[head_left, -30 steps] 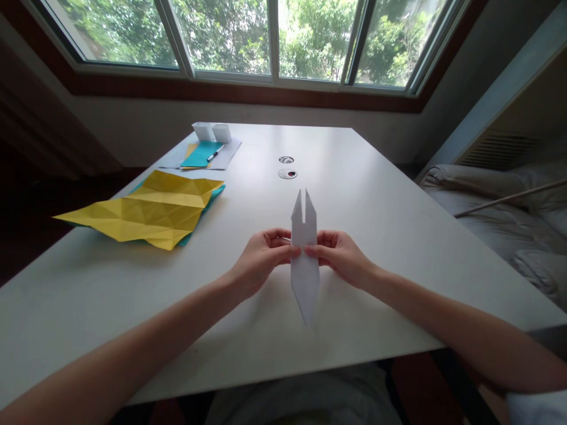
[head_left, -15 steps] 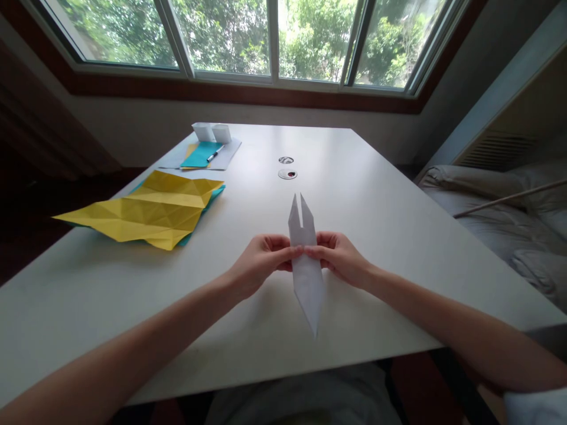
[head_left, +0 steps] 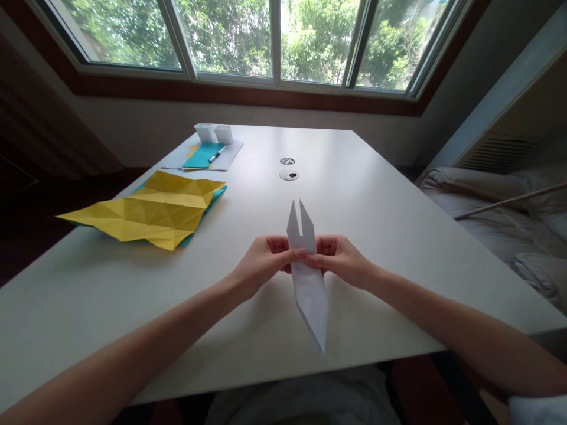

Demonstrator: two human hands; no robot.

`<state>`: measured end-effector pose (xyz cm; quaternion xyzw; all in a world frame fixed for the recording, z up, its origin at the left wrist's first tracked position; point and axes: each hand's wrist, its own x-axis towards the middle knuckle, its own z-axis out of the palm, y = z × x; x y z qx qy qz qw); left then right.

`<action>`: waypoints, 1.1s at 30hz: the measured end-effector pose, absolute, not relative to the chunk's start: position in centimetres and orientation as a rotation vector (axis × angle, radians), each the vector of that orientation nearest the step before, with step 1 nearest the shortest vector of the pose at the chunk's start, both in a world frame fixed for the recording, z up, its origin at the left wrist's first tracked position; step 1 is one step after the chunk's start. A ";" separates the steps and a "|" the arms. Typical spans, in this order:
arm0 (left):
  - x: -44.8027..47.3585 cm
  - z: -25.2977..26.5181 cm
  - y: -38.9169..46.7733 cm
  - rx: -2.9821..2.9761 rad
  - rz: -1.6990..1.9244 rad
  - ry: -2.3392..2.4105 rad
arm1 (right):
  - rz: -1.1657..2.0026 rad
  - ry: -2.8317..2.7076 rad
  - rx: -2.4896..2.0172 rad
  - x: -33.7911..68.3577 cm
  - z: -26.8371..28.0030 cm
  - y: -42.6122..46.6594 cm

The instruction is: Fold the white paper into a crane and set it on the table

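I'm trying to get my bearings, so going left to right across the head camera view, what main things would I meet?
Creased yellow paper, left hand, folded white paper with two points at its far end, right hand, thin stick.

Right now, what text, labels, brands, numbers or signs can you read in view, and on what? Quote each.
None readable.
White, pointed, folded paper strip between left hand and right hand: no lettering visible.
Large yellow creased paper sheet: no lettering visible.
Slim black-and-white pen: too small to tell if marked.
Round shiny disc on the white tabletop: any marks too small to read.
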<state>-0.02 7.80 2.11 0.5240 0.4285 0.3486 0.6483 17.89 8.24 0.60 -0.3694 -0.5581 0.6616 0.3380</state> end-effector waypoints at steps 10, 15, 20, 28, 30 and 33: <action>-0.5 2.4 7.7 1.293 0.690 0.901 | 1.693 -1.525 -0.890 18.2 0.7 8.5; -0.2 2.2 7.6 1.244 0.606 0.902 | 1.693 -1.454 -0.889 18.1 0.6 8.5; -0.3 1.9 7.3 1.175 0.550 0.919 | 1.720 -1.318 -0.936 18.1 0.3 8.8; -0.2 2.2 7.2 1.135 0.525 0.910 | 1.670 -1.440 -0.920 18.2 0.6 8.6; -0.1 2.3 7.1 1.133 0.545 0.901 | 1.681 -1.435 -0.921 18.2 0.6 8.6; -0.1 2.3 7.1 1.124 0.551 0.910 | 1.743 -1.364 -0.951 18.2 0.5 8.7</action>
